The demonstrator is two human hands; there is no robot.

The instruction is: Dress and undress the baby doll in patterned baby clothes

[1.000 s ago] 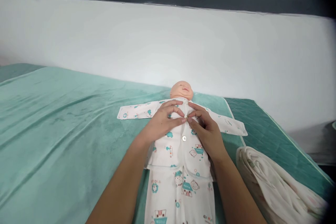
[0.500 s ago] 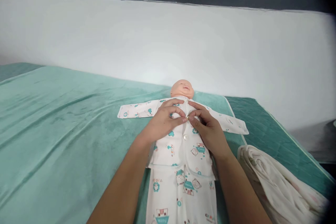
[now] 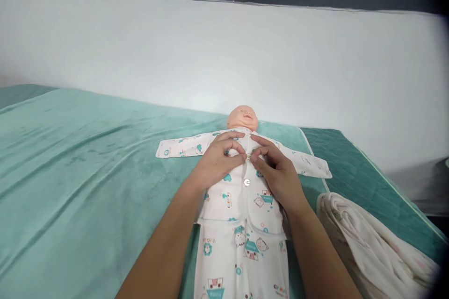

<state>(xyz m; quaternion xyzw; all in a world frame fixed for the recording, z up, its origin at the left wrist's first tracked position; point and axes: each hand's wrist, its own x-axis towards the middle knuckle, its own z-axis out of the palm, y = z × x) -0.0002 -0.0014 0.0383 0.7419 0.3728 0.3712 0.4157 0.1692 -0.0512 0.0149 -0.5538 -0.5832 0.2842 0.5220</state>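
Note:
A baby doll (image 3: 242,117) lies on its back, dressed in a white printed baby shirt (image 3: 224,205) and matching trousers (image 3: 224,266). Both sleeves stretch out sideways. On the chest, my left hand (image 3: 220,156) pinches the left side of the front opening between thumb and index finger. Opposite it, my right hand (image 3: 275,168) pinches the other front edge the same way. A small button (image 3: 249,156) shows between the two sets of fingertips. Below it sits another button (image 3: 247,182) on the front edge. Cloth under the fingertips is hidden.
A folded whitish cloth (image 3: 372,243) lies by my right forearm. Under everything spreads a light green blanket (image 3: 87,173), with a darker green quilted cover (image 3: 343,159) at the right. A white wall (image 3: 210,56) rises behind the doll's head.
My left fingertips have drawn slightly left, so the button between the hands shows more clearly. The right hand and the doll have barely moved.

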